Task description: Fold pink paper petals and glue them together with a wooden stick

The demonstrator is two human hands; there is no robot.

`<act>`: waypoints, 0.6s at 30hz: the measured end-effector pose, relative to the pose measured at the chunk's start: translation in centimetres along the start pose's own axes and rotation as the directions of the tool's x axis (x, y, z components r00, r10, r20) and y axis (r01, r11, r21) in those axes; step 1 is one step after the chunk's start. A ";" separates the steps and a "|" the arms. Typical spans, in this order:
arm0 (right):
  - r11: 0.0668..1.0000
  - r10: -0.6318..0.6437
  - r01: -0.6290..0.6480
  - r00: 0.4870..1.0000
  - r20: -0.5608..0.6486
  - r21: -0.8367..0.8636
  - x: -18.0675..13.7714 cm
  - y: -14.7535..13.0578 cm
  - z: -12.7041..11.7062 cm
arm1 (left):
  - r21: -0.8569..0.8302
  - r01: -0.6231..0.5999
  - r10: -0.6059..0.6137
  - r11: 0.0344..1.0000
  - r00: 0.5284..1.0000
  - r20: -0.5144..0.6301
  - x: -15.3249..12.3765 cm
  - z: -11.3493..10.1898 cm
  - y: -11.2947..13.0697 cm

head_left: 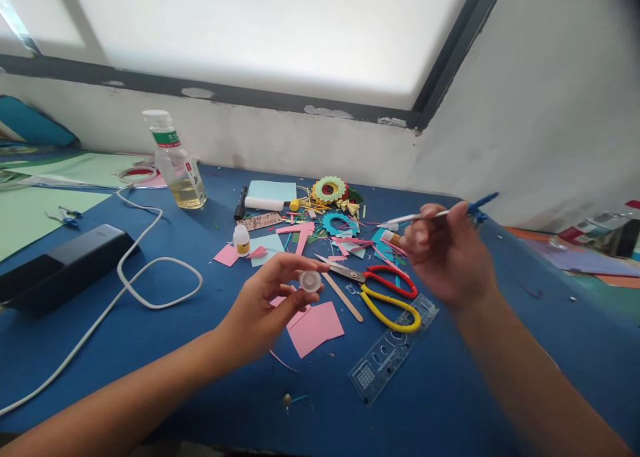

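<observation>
My left hand (pixel 267 297) pinches a small round white plastic cap (pixel 311 281) between thumb and fingers, its round face turned toward me. My right hand (pixel 445 257) is raised over the table's right part, closed around slim scissors (pixel 481 204) with blue handles. Their thin metal end points left; its tip is hard to make out against the scraps. Below and between the hands lie large scissors (pixel 380 287) with one red and one yellow handle, spread apart. A wooden stick (pixel 343 297), pink paper (pixel 316 330) and a clear ruler (pixel 393 350) are close by.
A small white glue bottle (pixel 241 241) stands beyond my left hand. Paper scraps and gear-shaped rings (pixel 330 189) pile at the back. A bottle of yellowish liquid (pixel 180 170), a white cable (pixel 145 270) and a black box (pixel 70 264) occupy the left side.
</observation>
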State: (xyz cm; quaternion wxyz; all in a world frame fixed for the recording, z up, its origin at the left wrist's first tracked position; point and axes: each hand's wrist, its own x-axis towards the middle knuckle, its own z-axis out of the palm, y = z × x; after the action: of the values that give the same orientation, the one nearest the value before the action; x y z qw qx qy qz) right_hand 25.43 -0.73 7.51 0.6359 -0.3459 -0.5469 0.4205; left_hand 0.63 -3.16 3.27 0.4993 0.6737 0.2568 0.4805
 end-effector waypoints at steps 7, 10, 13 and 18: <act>0.988 -0.029 0.003 0.986 0.164 0.157 -6.0 -0.3 5.4 | 0.100 -0.029 0.041 0.995 0.993 -0.113 -0.2 0.7 0.7; 0.993 -0.053 0.031 0.978 0.202 0.112 -7.2 -0.5 5.6 | 0.118 -0.065 0.075 0.991 0.994 -0.085 -0.3 1.0 0.9; 0.996 -0.088 0.077 0.967 0.239 0.054 -7.5 -0.3 5.4 | 0.117 -0.101 0.107 0.988 0.993 -0.040 -0.5 1.2 1.0; 1.000 -0.022 0.018 0.942 0.335 0.015 -7.5 -0.2 5.0 | 0.116 -0.140 0.142 0.983 0.990 -0.014 -0.6 1.4 1.1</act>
State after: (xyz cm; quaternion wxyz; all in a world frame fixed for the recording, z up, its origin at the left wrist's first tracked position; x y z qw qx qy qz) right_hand 20.20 -7.81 5.45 0.5399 -0.2602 -0.6482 0.4697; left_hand 1.48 -4.68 4.00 0.4216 0.7124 0.2411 0.5065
